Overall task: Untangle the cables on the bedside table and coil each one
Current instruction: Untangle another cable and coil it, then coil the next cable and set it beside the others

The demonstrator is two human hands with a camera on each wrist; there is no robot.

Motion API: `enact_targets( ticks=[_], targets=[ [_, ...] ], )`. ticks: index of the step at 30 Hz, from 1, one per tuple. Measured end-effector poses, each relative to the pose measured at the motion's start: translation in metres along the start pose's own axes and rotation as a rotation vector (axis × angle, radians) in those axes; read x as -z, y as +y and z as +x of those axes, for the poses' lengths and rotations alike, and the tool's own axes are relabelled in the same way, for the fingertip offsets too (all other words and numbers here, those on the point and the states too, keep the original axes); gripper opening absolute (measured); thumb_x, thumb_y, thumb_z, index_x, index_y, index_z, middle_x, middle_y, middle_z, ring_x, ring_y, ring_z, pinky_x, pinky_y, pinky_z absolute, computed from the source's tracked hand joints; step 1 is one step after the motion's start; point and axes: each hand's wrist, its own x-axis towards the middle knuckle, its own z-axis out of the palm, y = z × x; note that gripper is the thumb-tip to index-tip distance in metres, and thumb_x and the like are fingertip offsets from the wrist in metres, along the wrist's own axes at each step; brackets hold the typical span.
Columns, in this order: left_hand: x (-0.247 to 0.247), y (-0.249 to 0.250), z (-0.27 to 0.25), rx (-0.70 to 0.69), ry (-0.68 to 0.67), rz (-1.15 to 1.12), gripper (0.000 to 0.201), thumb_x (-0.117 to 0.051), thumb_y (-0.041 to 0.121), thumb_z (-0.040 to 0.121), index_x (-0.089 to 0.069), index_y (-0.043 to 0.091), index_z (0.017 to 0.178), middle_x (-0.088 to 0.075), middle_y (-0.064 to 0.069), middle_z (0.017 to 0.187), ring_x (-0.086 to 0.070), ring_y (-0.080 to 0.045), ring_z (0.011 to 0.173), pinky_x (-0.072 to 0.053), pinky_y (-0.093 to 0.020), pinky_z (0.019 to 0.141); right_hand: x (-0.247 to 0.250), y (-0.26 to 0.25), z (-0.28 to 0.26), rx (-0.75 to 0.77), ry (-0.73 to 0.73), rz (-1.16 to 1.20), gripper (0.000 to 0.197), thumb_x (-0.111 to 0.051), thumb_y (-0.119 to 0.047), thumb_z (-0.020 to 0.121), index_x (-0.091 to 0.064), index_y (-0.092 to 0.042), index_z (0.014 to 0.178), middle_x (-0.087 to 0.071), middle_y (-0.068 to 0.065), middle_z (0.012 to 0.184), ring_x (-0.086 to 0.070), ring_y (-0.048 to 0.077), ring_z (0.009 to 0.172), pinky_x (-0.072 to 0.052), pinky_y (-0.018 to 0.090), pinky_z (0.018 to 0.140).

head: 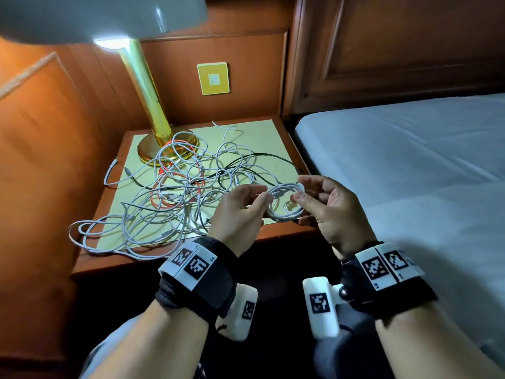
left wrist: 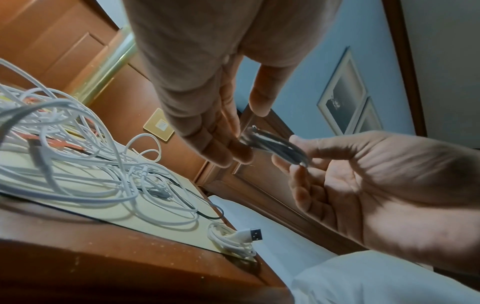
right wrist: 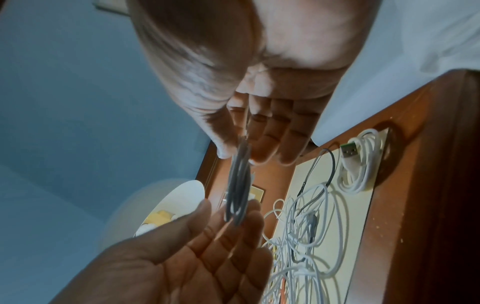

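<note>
You have two hands in view, the left hand [head: 240, 212] and the right hand [head: 328, 212], with one white coil [head: 287, 201] pinched between them. At lower centre of the left wrist view lies one finished coil [left wrist: 233, 240]. Centre frame: one tangle [head: 177, 192], with one orange cable [head: 175, 187] and one black cable [head: 262, 157]; the white strands can't be counted. One lamp [head: 147, 91] stands upper left.

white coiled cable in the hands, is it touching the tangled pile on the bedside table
Apart. The left wrist view shows the white coiled cable, pinched between the left hand and right hand, held in the air clear of the tangled pile.
</note>
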Motion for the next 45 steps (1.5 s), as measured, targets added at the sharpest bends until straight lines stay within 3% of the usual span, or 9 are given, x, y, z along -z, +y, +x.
enact_targets(
  ticks=[3, 8, 16, 22, 24, 27, 30, 39, 45],
  targets=[
    [-0.005, -0.002, 0.011, 0.026, -0.013, 0.041, 0.018, -0.06, 0.037, 0.093, -0.07, 0.026, 0.103, -0.075, 0.002, 0.097, -0.075, -0.019, 0.082, -0.057, -0.056, 0.085, 0.013, -0.001, 0.01, 0.002, 0.068, 0.026, 0.021, -0.074, -0.015, 0.088, -0.069, -0.026, 0.107, -0.077, 0.003, 0.099, -0.074, 0.022, 0.087, -0.06, 0.038, 0.067],
    [-0.006, -0.011, 0.04, 0.065, -0.083, 0.282, 0.015, -0.058, 0.032, 0.099, -0.067, 0.02, 0.097, -0.074, -0.003, 0.094, -0.074, -0.02, 0.082, -0.055, -0.034, 0.069, 0.04, 0.005, 0.037, -0.009, 0.229, 0.013, 0.018, -0.073, -0.013, 0.089, -0.067, -0.02, 0.105, -0.077, 0.005, 0.094, -0.07, 0.015, 0.078, -0.054, 0.027, 0.054],
    [-0.025, -0.025, 0.071, 0.144, -0.317, 0.616, 0.03, -0.056, 0.043, 0.097, -0.069, 0.017, 0.093, -0.074, -0.004, 0.087, -0.07, -0.024, 0.087, -0.056, -0.039, 0.085, 0.077, 0.04, 0.088, -0.194, 0.479, -0.009, 0.007, -0.073, -0.023, 0.086, -0.069, -0.022, 0.091, -0.076, -0.008, 0.083, -0.065, 0.011, 0.078, -0.044, 0.027, 0.06],
    [-0.029, -0.019, 0.096, 0.155, -0.269, 0.623, 0.038, -0.053, 0.039, 0.1, -0.071, 0.006, 0.102, -0.07, -0.011, 0.086, -0.057, -0.02, 0.074, -0.043, -0.028, 0.068, 0.077, 0.056, 0.107, -0.274, 0.457, 0.062, 0.014, -0.08, -0.019, 0.076, -0.069, -0.02, 0.084, -0.077, 0.005, 0.093, -0.064, 0.017, 0.08, -0.045, 0.031, 0.065],
    [-0.03, -0.018, 0.099, 0.151, -0.265, 0.674, 0.033, -0.051, 0.038, 0.102, -0.069, 0.011, 0.105, -0.071, -0.008, 0.101, -0.061, -0.022, 0.088, -0.044, -0.028, 0.075, 0.074, 0.058, 0.112, -0.268, 0.437, 0.047, 0.015, -0.081, -0.017, 0.076, -0.068, -0.019, 0.084, -0.076, 0.008, 0.093, -0.066, 0.019, 0.081, -0.047, 0.031, 0.065],
    [-0.033, -0.017, 0.103, 0.16, -0.279, 0.687, 0.037, -0.049, 0.036, 0.103, -0.06, 0.018, 0.133, -0.061, -0.002, 0.135, -0.054, -0.023, 0.125, -0.037, -0.024, 0.094, 0.069, 0.064, 0.12, -0.268, 0.419, 0.014, 0.018, -0.082, -0.016, 0.076, -0.067, -0.018, 0.085, -0.076, 0.009, 0.092, -0.069, 0.021, 0.082, -0.049, 0.031, 0.063],
    [-0.037, -0.018, 0.113, 0.174, -0.306, 0.675, 0.042, -0.046, 0.03, 0.104, -0.052, 0.017, 0.143, -0.052, -0.002, 0.146, -0.047, -0.023, 0.135, -0.036, -0.027, 0.104, 0.067, 0.07, 0.127, -0.282, 0.384, -0.044, 0.02, -0.085, -0.017, 0.074, -0.068, -0.018, 0.085, -0.076, 0.006, 0.087, -0.071, 0.022, 0.082, -0.051, 0.032, 0.062],
    [-0.037, -0.022, 0.124, 0.226, -0.276, 0.611, 0.038, -0.043, 0.017, 0.1, -0.059, 0.014, 0.134, -0.055, -0.004, 0.142, -0.049, -0.025, 0.13, -0.039, -0.031, 0.103, 0.045, 0.064, 0.136, -0.311, 0.222, -0.135, 0.037, -0.088, -0.023, 0.061, -0.07, -0.011, 0.091, -0.077, 0.012, 0.09, -0.074, 0.033, 0.091, -0.06, 0.053, 0.083],
    [-0.029, -0.018, 0.122, 0.23, -0.245, 0.585, 0.031, -0.048, 0.015, 0.1, -0.064, 0.016, 0.126, -0.064, -0.005, 0.126, -0.057, -0.023, 0.112, -0.041, -0.025, 0.085, 0.029, 0.063, 0.138, -0.231, 0.181, -0.398, 0.019, -0.085, -0.025, 0.077, -0.068, -0.02, 0.085, -0.076, 0.0, 0.085, -0.074, 0.02, 0.081, -0.062, 0.043, 0.08]
  ],
)
